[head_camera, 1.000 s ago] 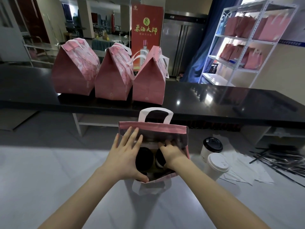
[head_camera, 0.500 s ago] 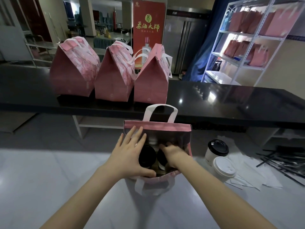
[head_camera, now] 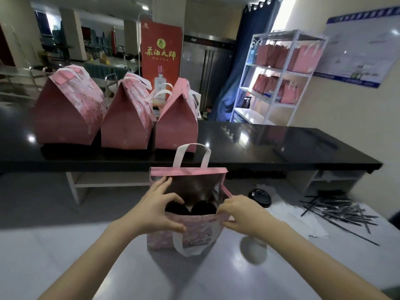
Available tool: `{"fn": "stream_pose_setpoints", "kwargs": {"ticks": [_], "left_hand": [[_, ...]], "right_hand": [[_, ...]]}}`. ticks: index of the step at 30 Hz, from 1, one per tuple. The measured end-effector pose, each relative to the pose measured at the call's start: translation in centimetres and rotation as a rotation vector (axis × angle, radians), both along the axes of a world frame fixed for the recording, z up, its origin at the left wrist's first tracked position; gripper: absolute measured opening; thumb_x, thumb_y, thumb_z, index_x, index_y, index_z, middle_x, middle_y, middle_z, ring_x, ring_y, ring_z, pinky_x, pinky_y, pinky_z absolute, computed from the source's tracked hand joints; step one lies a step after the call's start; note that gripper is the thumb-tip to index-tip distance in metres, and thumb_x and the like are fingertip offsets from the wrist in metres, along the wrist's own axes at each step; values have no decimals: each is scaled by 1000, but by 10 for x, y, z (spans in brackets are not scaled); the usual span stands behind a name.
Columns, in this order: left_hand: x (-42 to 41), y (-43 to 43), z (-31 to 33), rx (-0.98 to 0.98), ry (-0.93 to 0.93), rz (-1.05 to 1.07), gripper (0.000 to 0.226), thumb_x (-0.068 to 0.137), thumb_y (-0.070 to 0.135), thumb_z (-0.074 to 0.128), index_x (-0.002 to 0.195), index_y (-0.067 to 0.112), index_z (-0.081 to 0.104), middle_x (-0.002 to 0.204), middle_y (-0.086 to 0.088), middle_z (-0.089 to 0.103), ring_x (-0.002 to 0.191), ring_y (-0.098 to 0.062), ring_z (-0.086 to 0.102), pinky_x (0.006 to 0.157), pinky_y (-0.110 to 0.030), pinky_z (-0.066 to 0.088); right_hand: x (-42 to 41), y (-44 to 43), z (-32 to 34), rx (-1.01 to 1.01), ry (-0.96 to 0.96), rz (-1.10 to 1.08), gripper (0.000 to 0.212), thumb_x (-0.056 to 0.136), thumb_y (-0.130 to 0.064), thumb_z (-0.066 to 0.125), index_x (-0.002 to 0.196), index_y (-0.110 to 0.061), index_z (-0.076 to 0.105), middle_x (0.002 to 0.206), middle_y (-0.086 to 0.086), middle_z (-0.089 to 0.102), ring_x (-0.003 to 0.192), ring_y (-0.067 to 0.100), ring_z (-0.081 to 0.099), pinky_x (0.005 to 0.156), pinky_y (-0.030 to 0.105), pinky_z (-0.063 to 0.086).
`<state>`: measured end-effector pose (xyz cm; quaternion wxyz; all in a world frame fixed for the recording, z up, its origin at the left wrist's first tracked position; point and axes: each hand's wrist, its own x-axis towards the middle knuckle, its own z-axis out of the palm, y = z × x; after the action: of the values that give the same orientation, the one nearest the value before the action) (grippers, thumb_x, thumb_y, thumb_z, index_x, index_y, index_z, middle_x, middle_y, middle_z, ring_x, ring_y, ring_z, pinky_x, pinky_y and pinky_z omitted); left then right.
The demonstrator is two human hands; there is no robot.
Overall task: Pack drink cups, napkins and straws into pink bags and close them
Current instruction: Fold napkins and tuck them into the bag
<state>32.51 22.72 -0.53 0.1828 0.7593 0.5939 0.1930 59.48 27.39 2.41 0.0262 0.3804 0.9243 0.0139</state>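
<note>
An open pink bag with white handles stands on the white table in front of me. Two black-lidded cups sit side by side inside it. My left hand grips the bag's left side, thumb on the near wall and fingers over the rim. My right hand pinches the near right corner of the rim. A black-lidded cup stands just right of the bag, and a white-lidded cup shows blurred under my right wrist.
Three closed pink bags stand on the black counter behind. White napkins and a pile of black straws lie at the right. A white shelf with more pink bags stands at the back.
My right hand came out of the bag and took hold of its right rim corner. My left hand shifted to grip the left side. The view tilted up.
</note>
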Motion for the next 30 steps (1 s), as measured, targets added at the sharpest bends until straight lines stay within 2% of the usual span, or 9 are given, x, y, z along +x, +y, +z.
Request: {"fn": "stream_pose_setpoints", "kwargs": {"ticks": [3,6,9,11,15,20,24,27,30], "left_hand": [[1,-2,-1,215,89,1,16,78,50,71,86,36,67,151,7,37,144,-15,22,120,-45,10],[13,-8,-2,403,135,-21,14,81,43,71,78,28,70,102,12,67,103,-11,58,116,-44,23],[33,-14,-7,554,151,-33,17,75,37,79,69,27,67,65,14,66,65,-11,62,100,-40,46],[47,-17,-11,543,153,-39,17,83,38,71,72,25,67,67,13,68,64,-11,62,88,-35,50],[67,-17,-15,477,162,59,26,95,44,49,87,26,66,83,11,70,79,-12,62,92,-32,39],[87,-20,-5,503,126,178,17,85,47,65,84,31,68,79,16,66,79,-10,55,81,-31,42],[133,-19,11,558,33,190,11,80,33,74,83,24,70,78,11,66,72,-11,55,66,-32,47],[196,-8,15,558,-49,118,6,81,23,74,83,22,69,76,10,66,70,-11,57,63,-31,50],[266,16,2,405,-99,68,9,87,29,64,95,26,67,81,14,64,78,-8,57,69,-29,48]], "right_hand": [[2,5,-7,269,-41,-43,9,81,-14,65,87,-19,70,81,-2,69,81,22,59,83,33,46],[-2,13,-9,402,55,-139,18,62,-11,82,69,-23,70,62,-8,65,64,17,60,75,27,52],[-8,24,-6,466,97,-175,24,53,-9,88,65,-22,72,60,-8,65,64,18,62,75,29,55],[-8,30,-8,461,123,-193,21,55,-9,87,66,-21,73,63,-7,66,67,19,64,75,32,55],[4,34,-16,415,160,-225,14,72,-9,76,84,-16,75,85,-1,72,88,24,66,88,35,51],[39,27,-18,417,344,-198,32,74,-13,78,105,-14,72,104,2,71,98,22,67,91,38,52],[100,25,-24,386,461,-233,21,83,-16,70,104,-13,70,104,1,70,100,23,64,91,38,50],[165,31,-31,330,432,-320,14,87,-16,65,98,-12,71,99,2,69,96,26,62,85,37,47],[234,47,-45,170,322,-473,23,94,-27,52,113,-21,64,112,-4,64,106,20,54,89,32,41]]}}
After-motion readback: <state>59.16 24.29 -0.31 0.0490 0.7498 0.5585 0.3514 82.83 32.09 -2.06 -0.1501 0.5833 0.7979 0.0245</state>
